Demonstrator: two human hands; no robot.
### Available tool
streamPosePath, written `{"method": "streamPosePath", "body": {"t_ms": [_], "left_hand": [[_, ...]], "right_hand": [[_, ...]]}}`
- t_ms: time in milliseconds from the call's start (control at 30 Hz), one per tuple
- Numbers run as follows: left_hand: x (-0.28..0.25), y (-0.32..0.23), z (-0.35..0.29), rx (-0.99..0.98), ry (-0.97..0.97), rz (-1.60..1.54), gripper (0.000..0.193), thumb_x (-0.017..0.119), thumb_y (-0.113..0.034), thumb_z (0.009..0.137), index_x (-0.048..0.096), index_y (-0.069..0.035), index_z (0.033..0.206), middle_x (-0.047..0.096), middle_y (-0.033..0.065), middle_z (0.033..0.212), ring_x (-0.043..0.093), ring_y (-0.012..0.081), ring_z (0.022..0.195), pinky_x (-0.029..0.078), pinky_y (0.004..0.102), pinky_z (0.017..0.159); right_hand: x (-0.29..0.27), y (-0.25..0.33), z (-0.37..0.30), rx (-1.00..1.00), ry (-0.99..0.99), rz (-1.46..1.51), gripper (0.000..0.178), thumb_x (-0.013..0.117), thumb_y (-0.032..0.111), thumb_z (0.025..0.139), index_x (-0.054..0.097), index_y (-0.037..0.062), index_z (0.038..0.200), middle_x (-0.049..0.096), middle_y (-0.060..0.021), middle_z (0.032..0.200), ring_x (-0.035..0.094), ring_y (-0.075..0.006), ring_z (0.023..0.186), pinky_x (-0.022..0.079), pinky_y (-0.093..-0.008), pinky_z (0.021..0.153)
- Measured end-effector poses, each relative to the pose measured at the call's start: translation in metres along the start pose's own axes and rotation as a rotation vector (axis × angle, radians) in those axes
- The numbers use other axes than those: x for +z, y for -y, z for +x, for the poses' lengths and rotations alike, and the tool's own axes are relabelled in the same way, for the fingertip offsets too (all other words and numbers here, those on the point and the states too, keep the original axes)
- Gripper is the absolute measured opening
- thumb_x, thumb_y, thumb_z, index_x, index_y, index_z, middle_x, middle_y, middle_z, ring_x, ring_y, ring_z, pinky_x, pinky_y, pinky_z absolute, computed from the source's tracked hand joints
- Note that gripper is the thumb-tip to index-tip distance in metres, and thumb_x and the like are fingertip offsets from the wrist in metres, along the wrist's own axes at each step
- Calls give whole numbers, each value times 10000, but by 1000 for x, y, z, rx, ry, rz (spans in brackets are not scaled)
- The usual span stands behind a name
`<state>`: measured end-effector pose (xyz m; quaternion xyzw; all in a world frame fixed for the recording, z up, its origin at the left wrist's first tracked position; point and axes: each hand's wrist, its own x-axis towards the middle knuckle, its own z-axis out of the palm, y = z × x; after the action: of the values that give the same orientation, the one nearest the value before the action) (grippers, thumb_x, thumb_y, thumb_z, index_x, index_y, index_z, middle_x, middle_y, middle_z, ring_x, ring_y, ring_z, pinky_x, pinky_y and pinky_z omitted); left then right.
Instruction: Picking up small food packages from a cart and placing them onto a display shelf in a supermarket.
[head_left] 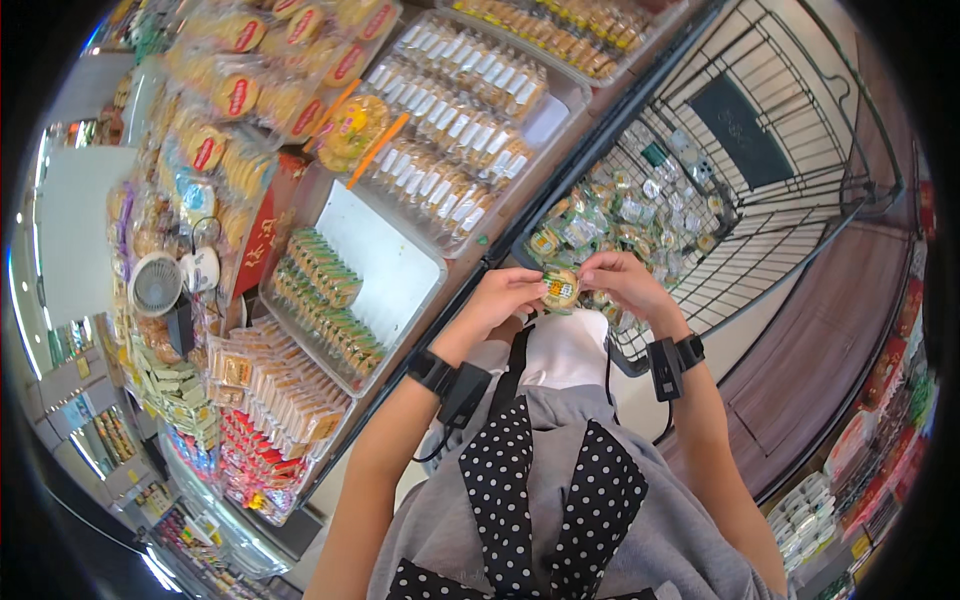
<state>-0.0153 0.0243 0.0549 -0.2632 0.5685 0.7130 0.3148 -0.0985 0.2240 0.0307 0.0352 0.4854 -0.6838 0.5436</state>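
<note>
Between my two hands is a small round pastry in clear wrapping [559, 290], with a yellow and green printed front turned up toward me. My left hand [505, 300] pinches its left edge, and my right hand [630, 285] pinches the right edge with the fingertips. Just beyond my hands, a wire shopping cart [790, 85] holds a dark basket full of similar wrapped pastries [625, 210] lying loose. To the left, a metal tray [400, 280] bears rows of green-edged packets [325, 285] standing on its near left part; its right part is bare metal.
Another tray of white-labelled packets [450, 125] lies farther along the display counter. Bagged round biscuits [235, 95], a small white fan [157, 284] and orange-brown packets [285, 385] fill its left side. Stacked goods [800, 520] stand at the lower right beside a wooden-plank floor [800, 385].
</note>
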Motion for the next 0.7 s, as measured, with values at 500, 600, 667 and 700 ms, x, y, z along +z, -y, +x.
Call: {"method": "streamPosePath", "body": {"t_ms": [500, 600, 667, 700], "left_hand": [[-128, -4, -142, 578, -348, 261, 232, 610, -160, 684, 585, -18, 867, 548, 24, 682, 469, 76, 606, 393, 213, 558], [-149, 8, -162, 625, -509, 387, 235, 606, -159, 663, 584, -29, 858, 554, 59, 711, 490, 126, 636, 403, 244, 581], [-165, 20, -166, 621, -628, 448, 222, 606, -157, 685, 578, -39, 872, 564, 52, 769, 513, 112, 667, 397, 230, 573], [-170, 26, -167, 633, -676, 470, 216, 599, -167, 685, 575, -39, 857, 570, 59, 796, 528, 147, 685, 407, 251, 598]], "right_hand": [[194, 38, 74, -181, 483, -786, 163, 574, 91, 724, 442, 31, 799, 514, -9, 637, 449, -51, 619, 369, -209, 535], [227, 39, 102, -217, 581, -969, 164, 578, 116, 724, 451, 24, 772, 512, -15, 631, 451, -61, 612, 372, -220, 537], [243, 34, 124, -283, 613, -1102, 169, 586, 141, 713, 469, 22, 737, 523, -33, 636, 480, -94, 611, 390, -238, 553], [254, 33, 130, -315, 611, -1191, 172, 590, 153, 706, 481, 23, 736, 531, -46, 643, 495, -117, 616, 400, -248, 564]]}}
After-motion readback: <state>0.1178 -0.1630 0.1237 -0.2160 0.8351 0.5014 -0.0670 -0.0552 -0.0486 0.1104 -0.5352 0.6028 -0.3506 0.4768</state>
